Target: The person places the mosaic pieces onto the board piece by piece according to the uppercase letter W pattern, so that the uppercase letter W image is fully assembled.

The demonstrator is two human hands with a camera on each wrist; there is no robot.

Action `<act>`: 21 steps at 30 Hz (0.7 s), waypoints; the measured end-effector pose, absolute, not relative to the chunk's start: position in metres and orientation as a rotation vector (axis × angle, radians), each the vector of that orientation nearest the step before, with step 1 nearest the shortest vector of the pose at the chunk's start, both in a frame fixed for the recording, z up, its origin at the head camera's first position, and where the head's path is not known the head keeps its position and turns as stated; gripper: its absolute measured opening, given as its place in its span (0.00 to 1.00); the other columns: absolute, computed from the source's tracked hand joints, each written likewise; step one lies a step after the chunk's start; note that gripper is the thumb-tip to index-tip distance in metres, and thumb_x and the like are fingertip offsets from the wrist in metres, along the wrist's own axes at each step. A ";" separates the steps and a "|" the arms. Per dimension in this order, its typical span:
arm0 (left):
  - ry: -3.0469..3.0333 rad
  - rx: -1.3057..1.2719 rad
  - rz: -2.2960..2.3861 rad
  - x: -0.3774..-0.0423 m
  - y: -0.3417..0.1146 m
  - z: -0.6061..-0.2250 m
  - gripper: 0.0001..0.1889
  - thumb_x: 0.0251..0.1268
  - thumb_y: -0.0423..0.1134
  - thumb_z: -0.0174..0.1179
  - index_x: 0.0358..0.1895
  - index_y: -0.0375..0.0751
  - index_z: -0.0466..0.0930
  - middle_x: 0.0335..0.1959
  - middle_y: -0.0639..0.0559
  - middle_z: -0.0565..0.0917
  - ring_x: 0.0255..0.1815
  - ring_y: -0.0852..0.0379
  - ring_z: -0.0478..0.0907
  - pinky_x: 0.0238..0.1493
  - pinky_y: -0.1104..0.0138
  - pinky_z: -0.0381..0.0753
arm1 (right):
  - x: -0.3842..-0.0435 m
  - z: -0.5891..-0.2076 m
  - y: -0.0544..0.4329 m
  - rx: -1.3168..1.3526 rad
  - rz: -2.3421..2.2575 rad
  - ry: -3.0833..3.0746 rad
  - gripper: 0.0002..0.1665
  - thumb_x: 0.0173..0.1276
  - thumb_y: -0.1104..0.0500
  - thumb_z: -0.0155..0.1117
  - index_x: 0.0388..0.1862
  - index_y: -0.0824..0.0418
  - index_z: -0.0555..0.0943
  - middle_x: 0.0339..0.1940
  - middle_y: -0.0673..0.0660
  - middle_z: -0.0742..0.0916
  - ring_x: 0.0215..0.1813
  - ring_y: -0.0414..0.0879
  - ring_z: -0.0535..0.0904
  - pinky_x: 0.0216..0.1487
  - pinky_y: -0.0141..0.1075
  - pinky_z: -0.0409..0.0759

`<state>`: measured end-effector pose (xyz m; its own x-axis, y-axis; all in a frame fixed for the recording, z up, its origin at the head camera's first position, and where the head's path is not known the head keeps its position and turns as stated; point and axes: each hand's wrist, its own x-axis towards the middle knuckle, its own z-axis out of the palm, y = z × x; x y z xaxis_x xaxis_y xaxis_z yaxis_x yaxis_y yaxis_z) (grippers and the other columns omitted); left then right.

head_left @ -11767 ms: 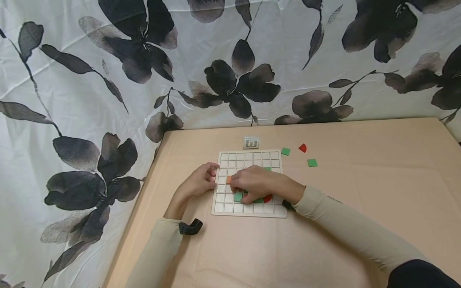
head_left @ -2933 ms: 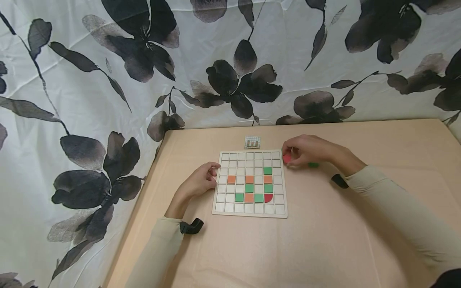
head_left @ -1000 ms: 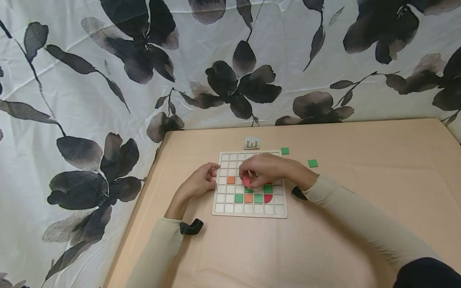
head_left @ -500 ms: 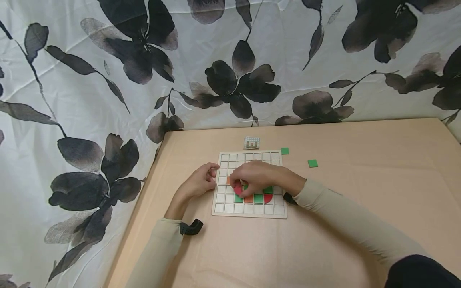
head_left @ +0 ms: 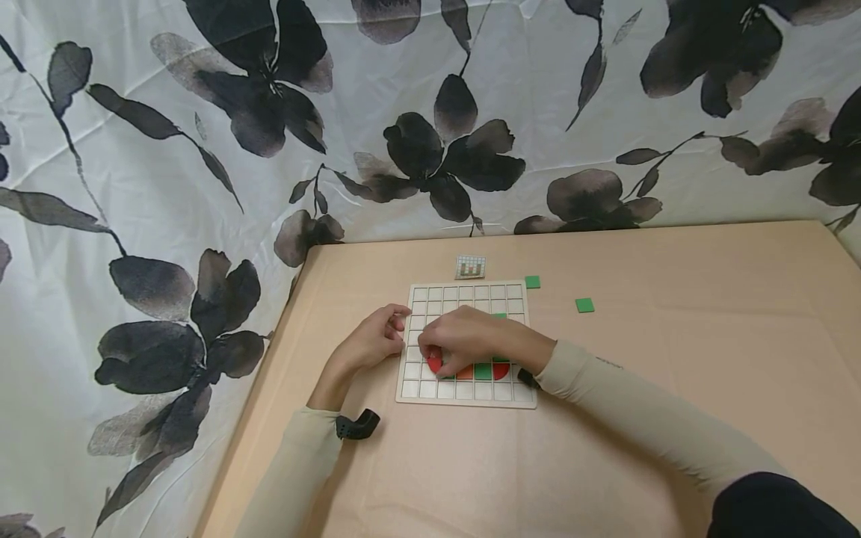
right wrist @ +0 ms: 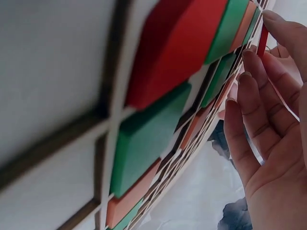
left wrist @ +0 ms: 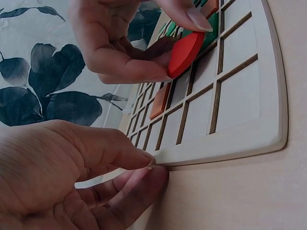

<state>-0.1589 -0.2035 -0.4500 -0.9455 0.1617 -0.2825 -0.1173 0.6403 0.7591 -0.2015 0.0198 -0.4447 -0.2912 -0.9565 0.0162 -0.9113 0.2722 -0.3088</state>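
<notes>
A white board with a square grid (head_left: pixel 464 388) lies on the table. My left hand (head_left: pixel 370 336) holds its left edge, with thumb and fingertips right at the rim in the left wrist view. Over the board's lower left part, my right hand (head_left: pixel 464 336) pinches a red quarter-round tile (left wrist: pixel 186 53) between thumb and fingers. The tile is tilted, its rounded side showing. Beneath the right hand are a green tile (head_left: pixel 483 371), an orange tile (head_left: pixel 464 372) and another red quarter-round tile (head_left: pixel 501 370), set in grid squares. Several other tiles are partly hidden by that hand.
Two loose green square tiles lie right of the board: one green tile (head_left: pixel 532 282) at its top right corner, another green tile (head_left: pixel 584 305) farther out. Behind the board is a small card with a grid pattern (head_left: pixel 470 267). Flowered cloth (head_left: pixel 417 164) hangs beyond the table's far edge.
My right hand took the red quarter-round tile from the table right of the board and carried it left across the grid to the lower left squares. My left hand stayed at the board's edge.
</notes>
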 end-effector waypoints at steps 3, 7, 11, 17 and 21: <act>2.540 0.041 1.207 -0.159 -0.204 -0.450 0.31 0.61 0.20 0.61 0.69 0.37 0.69 0.45 0.45 0.73 0.39 0.53 0.73 0.35 0.67 0.75 | -0.200 -0.445 0.017 -1.773 -0.376 2.370 0.15 0.59 0.41 0.75 0.36 0.46 0.81 0.30 0.42 0.82 0.30 0.32 0.73 0.30 0.30 0.71; 2.538 0.053 1.215 -0.159 -0.204 -0.450 0.31 0.60 0.20 0.60 0.69 0.37 0.69 0.45 0.44 0.73 0.38 0.53 0.74 0.35 0.67 0.75 | -0.199 -0.445 0.014 -1.778 -0.351 2.375 0.16 0.60 0.40 0.75 0.36 0.46 0.82 0.30 0.43 0.81 0.30 0.33 0.72 0.29 0.30 0.69; 2.533 0.065 1.225 -0.159 -0.203 -0.449 0.32 0.60 0.19 0.60 0.69 0.36 0.69 0.45 0.43 0.74 0.38 0.54 0.73 0.35 0.67 0.75 | -0.198 -0.446 0.014 -1.782 -0.331 2.375 0.16 0.60 0.40 0.75 0.37 0.47 0.83 0.31 0.44 0.80 0.30 0.34 0.72 0.28 0.30 0.68; 2.534 0.069 1.222 -0.159 -0.203 -0.448 0.32 0.59 0.19 0.60 0.69 0.35 0.69 0.44 0.43 0.73 0.38 0.54 0.73 0.35 0.67 0.75 | -0.197 -0.445 0.014 -1.779 -0.325 2.372 0.14 0.63 0.42 0.73 0.40 0.47 0.84 0.33 0.44 0.81 0.31 0.34 0.72 0.30 0.31 0.70; 2.538 0.067 1.216 -0.159 -0.203 -0.448 0.32 0.59 0.19 0.60 0.69 0.35 0.69 0.44 0.44 0.74 0.38 0.54 0.73 0.35 0.68 0.75 | -0.197 -0.444 0.014 -1.777 -0.326 2.362 0.12 0.64 0.43 0.72 0.41 0.47 0.84 0.33 0.45 0.81 0.31 0.34 0.73 0.31 0.31 0.71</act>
<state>-0.1592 -0.2035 -0.4480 -0.9461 0.1804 -0.2689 -0.0965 0.6355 0.7661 -0.1970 0.0138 -0.4442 -0.2766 -0.9610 -0.0026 -0.9244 0.2668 -0.2725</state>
